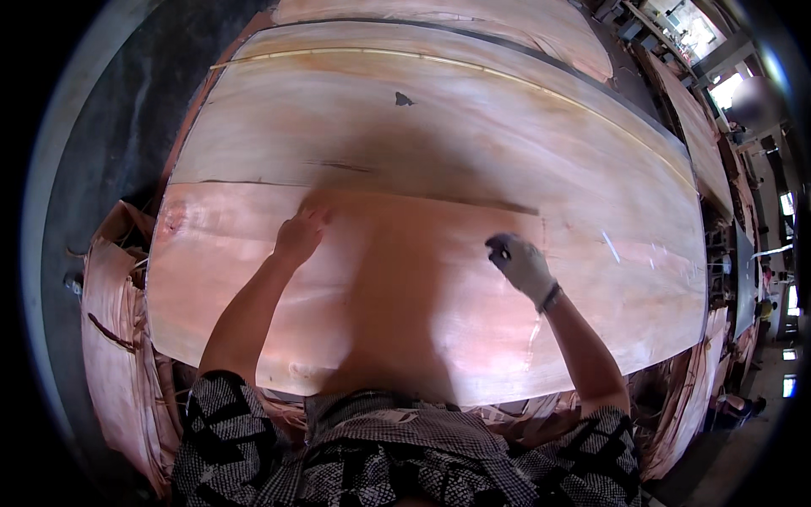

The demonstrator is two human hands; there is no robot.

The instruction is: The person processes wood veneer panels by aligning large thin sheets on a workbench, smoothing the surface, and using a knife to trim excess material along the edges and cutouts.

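Note:
A reddish wood veneer sheet (228,287) lies in front of me on a larger, paler veneer sheet (507,110). Its far edge runs across the middle, under my shadow. My bare left hand (301,237) rests near that edge with its fingers stretched forward on the wood. On the right, my right hand (522,266) wears a whitish glove with dark fingertips. Its fingers are curled together over the veneer, and a small pale spot shows between them; what it is I cannot tell. Whether this hand touches the sheet is unclear.
A long thin yellowish strip (422,57) crosses the far part of the pale sheet. Nearer lie a dark ragged hole (404,99) and a narrow split (338,166). Stacked veneer (122,338) hangs at the left. Further veneer (541,29) lies beyond. A person (733,409) is far right.

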